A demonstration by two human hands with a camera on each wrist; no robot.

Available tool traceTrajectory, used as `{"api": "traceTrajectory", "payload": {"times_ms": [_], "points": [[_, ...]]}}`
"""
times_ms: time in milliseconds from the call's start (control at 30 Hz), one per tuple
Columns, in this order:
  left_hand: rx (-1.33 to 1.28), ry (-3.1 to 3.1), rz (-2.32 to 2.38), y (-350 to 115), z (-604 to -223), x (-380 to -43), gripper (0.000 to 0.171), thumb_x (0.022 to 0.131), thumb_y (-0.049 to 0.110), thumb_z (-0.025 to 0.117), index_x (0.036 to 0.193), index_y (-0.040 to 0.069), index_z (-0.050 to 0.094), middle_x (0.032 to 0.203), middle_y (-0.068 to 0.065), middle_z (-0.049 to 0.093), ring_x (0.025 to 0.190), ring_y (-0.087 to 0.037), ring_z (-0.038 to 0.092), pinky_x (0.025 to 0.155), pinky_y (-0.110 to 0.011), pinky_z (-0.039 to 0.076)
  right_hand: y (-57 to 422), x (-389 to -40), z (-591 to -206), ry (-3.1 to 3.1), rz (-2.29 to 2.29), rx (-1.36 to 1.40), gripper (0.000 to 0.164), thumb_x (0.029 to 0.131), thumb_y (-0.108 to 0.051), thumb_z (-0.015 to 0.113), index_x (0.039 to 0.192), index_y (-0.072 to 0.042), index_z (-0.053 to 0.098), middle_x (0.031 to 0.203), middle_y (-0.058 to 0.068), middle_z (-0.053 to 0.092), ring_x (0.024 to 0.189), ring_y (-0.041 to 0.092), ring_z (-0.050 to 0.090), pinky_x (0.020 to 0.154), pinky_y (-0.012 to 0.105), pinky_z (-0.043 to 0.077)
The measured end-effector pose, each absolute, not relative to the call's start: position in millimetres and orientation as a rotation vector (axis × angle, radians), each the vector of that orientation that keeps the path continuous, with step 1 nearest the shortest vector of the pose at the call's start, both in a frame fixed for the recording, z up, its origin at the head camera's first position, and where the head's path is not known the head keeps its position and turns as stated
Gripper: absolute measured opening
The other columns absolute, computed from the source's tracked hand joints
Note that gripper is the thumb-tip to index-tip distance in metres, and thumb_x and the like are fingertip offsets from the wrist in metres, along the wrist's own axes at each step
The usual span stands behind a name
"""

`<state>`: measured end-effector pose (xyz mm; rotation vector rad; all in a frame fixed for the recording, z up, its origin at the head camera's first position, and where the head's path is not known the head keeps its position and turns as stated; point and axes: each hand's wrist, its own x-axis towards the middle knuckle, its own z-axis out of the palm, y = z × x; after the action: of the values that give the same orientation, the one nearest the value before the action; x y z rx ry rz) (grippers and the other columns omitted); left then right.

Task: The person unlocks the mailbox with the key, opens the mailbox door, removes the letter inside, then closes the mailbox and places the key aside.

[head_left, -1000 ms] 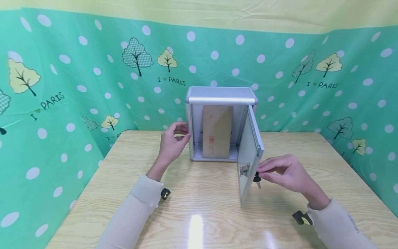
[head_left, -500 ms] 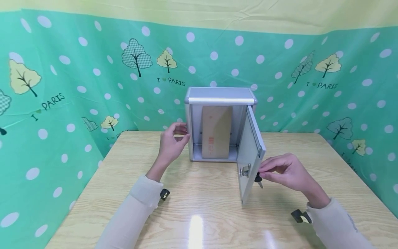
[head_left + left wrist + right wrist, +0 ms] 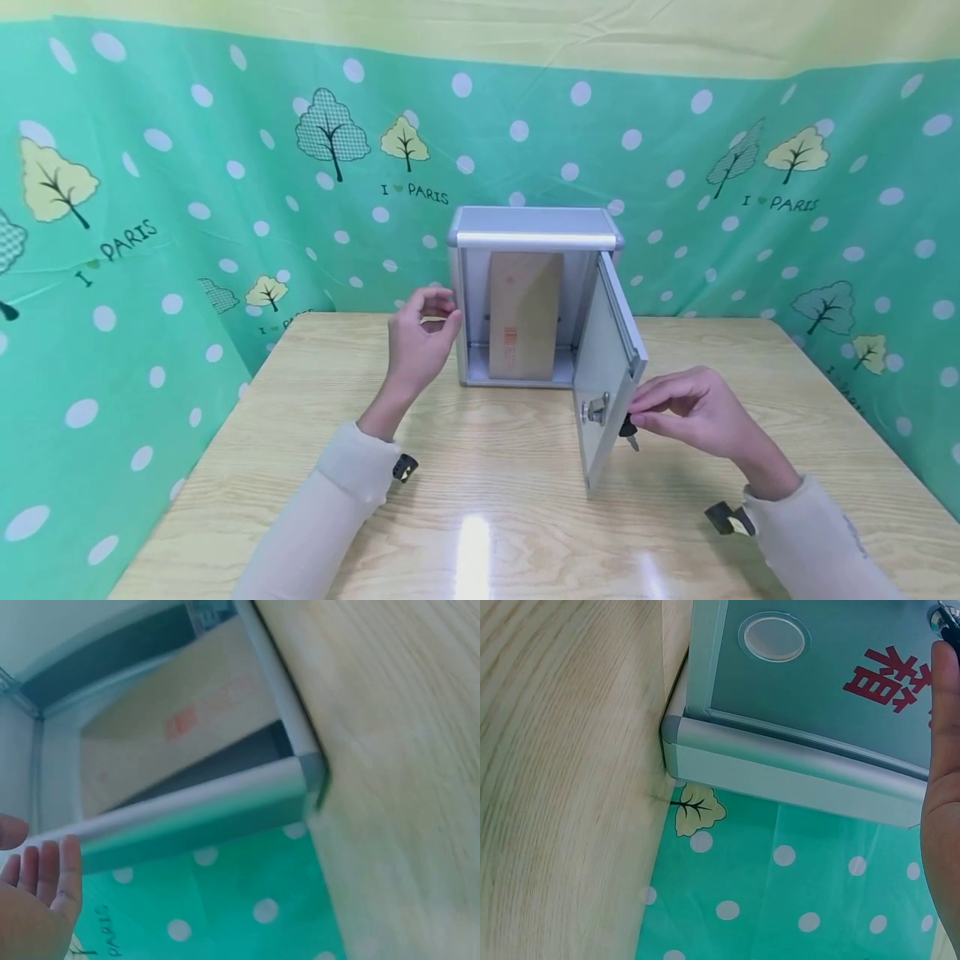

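Note:
A silver metal box (image 3: pixel 536 225) stands upright on the table, its hinged door (image 3: pixel 609 367) swung outward on the right. Inside, a brown envelope (image 3: pixel 525 321) with red print leans against the back wall. My left hand (image 3: pixel 420 346) is at the box's left side, its fingertips right at the wall; in the left wrist view the fingers (image 3: pixel 69 874) are extended. At the door's front face, my right hand (image 3: pixel 690 412) pinches a black-headed key (image 3: pixel 627 428) at the lock, with a second key blade hanging below. The lock's cam (image 3: pixel 597 409) shows on the door's inner face.
The wooden table (image 3: pixel 420 517) carries the box near its back edge. A green dotted cloth (image 3: pixel 225 150) hangs behind and at the sides. Red characters (image 3: pixel 889 679) and a round window (image 3: pixel 774 639) mark the door's outer face.
The door has swung slightly farther outward to the right, and my right hand has moved with it, still pinching the key. My left hand stays beside the box.

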<state>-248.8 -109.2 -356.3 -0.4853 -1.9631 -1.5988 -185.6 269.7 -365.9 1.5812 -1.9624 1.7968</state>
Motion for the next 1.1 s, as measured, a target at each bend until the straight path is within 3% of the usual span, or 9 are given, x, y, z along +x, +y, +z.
{"api": "traceTrajectory", "payload": {"times_ms": [200, 433, 600, 700, 800, 967, 1100], "points": [[-0.580, -2.019, -1.535, -99, -359, -244, 0.020, 0.091, -0.004, 0.072, 0.110, -0.002, 0.067, 0.098, -0.015, 0.070, 0.090, -0.025, 0.070, 0.078, -0.036, 0.065, 270, -185, -366, -1.957, 1.817, 1.577, 0.046, 0.072, 0.038, 0.059, 0.103, 0.009, 0.075, 0.111, 0.013, 0.076, 0.104, 0.021, 0.073, 0.079, 0.030, 0.065], [-0.667, -2.177, -1.433, -83, -367, -244, 0.020, 0.096, -0.002, 0.067, 0.115, -0.006, 0.066, 0.104, -0.019, 0.071, 0.094, -0.023, 0.069, 0.082, -0.029, 0.063, 269, -185, -366, -1.956, 1.800, 1.585, 0.046, 0.072, 0.038, 0.060, 0.103, 0.009, 0.075, 0.111, 0.013, 0.076, 0.105, 0.020, 0.073, 0.080, 0.030, 0.064], [-0.623, -2.429, -1.432, -66, -364, -241, 0.044, 0.098, 0.007, 0.068, 0.137, -0.007, 0.054, 0.127, -0.022, 0.065, 0.116, -0.031, 0.065, 0.101, -0.038, 0.057, 270, -186, -365, -1.965, 1.795, 1.579, 0.046, 0.072, 0.038, 0.060, 0.103, 0.008, 0.075, 0.110, 0.012, 0.076, 0.104, 0.020, 0.073, 0.079, 0.029, 0.064], [-0.575, -2.616, -1.321, -56, -365, -239, 0.066, 0.098, 0.018, 0.070, 0.153, -0.002, 0.039, 0.148, -0.021, 0.051, 0.135, -0.036, 0.051, 0.115, -0.046, 0.046, 270, -186, -364, -1.967, 1.797, 1.580, 0.046, 0.072, 0.038, 0.060, 0.103, 0.008, 0.075, 0.110, 0.012, 0.076, 0.104, 0.020, 0.073, 0.079, 0.029, 0.064], [-0.511, -2.682, -1.236, -47, -369, -241, 0.080, 0.097, 0.022, 0.071, 0.160, 0.003, 0.026, 0.159, -0.021, 0.037, 0.145, -0.038, 0.039, 0.121, -0.049, 0.036, 270, -186, -364, -1.965, 1.799, 1.586, 0.045, 0.073, 0.038, 0.060, 0.103, 0.008, 0.075, 0.111, 0.013, 0.076, 0.104, 0.020, 0.073, 0.080, 0.030, 0.064], [-0.407, -2.593, -1.284, -38, -379, -252, 0.090, 0.094, 0.015, 0.072, 0.163, 0.004, 0.016, 0.162, -0.024, 0.028, 0.145, -0.038, 0.037, 0.124, -0.047, 0.031, 270, -186, -364, -1.970, 1.792, 1.577, 0.046, 0.072, 0.038, 0.060, 0.103, 0.008, 0.075, 0.111, 0.012, 0.076, 0.104, 0.020, 0.073, 0.080, 0.029, 0.064], [-0.341, -2.527, -1.359, -32, -386, -262, 0.093, 0.093, 0.011, 0.072, 0.164, 0.007, 0.012, 0.159, -0.026, 0.030, 0.133, -0.037, 0.050, 0.121, -0.047, 0.037, 270, -185, -365, -1.968, 1.798, 1.572, 0.046, 0.072, 0.038, 0.060, 0.103, 0.008, 0.075, 0.110, 0.012, 0.076, 0.104, 0.020, 0.073, 0.079, 0.029, 0.064]]}}
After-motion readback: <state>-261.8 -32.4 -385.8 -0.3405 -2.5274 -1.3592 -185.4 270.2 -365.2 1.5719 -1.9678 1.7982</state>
